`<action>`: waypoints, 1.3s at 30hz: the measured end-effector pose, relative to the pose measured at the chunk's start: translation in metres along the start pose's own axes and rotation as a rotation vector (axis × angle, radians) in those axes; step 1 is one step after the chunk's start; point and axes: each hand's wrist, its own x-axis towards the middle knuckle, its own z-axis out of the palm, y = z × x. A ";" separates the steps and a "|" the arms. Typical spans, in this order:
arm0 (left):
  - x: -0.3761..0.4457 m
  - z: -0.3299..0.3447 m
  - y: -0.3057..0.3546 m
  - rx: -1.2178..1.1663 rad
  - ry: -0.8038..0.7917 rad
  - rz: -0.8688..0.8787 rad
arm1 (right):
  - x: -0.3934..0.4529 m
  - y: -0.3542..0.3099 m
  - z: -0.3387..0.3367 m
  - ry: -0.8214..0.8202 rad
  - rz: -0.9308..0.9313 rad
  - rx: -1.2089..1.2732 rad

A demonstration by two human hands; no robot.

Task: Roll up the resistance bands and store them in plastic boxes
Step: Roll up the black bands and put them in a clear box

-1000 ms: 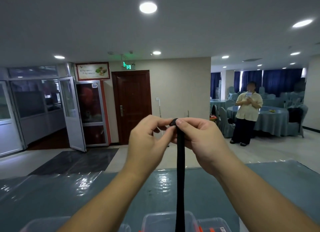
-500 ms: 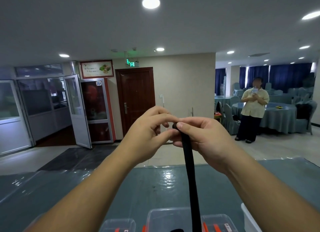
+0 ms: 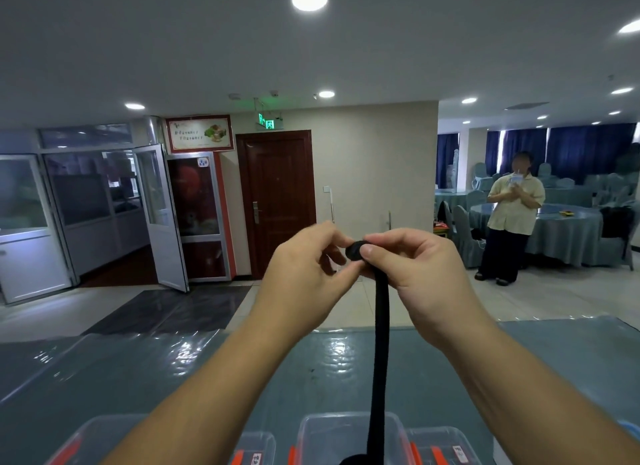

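I hold a black resistance band [image 3: 380, 360] up at chest height. Its top end is wound into a small tight roll between my fingertips, and the rest hangs straight down over the boxes. My left hand [image 3: 304, 274] pinches the roll from the left. My right hand [image 3: 419, 267] grips it from the right, thumb on top. Several clear plastic boxes with orange clips stand along the table's near edge; the band's tail drops toward the middle box [image 3: 346, 437], with another box [image 3: 446, 444] to its right and one [image 3: 100, 433] at the far left.
The table [image 3: 173, 371] has a blue-grey cloth under shiny plastic film. Beyond it lie a tiled floor, a dark wooden door [image 3: 277, 201] and glass doors [image 3: 159, 215]. A person [image 3: 512, 218] stands at the right by covered round tables and chairs.
The roll at the band's top has grown a little thicker as my fingers turned it. My view has tipped slightly downward, showing more of the boxes.
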 end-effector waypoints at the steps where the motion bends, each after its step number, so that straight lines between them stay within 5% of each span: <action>1: 0.000 -0.002 0.000 -0.048 -0.073 -0.056 | 0.000 0.001 -0.002 -0.004 -0.026 -0.083; 8: 0.008 -0.017 0.000 -0.376 -0.222 -0.407 | 0.001 0.003 -0.006 -0.115 -0.037 -0.298; 17: 0.000 0.014 0.015 -1.068 0.130 -0.712 | -0.007 0.012 0.010 0.061 -0.081 -0.032; 28: 0.006 -0.021 -0.003 -0.509 -0.323 -0.530 | -0.002 0.003 -0.004 -0.188 -0.066 -0.436; 36: -0.005 -0.003 0.005 -1.182 -0.053 -0.780 | -0.011 0.006 0.005 -0.067 -0.122 -0.172; 39: -0.006 -0.009 0.000 -0.953 -0.148 -0.724 | -0.010 0.002 -0.001 -0.117 -0.091 -0.265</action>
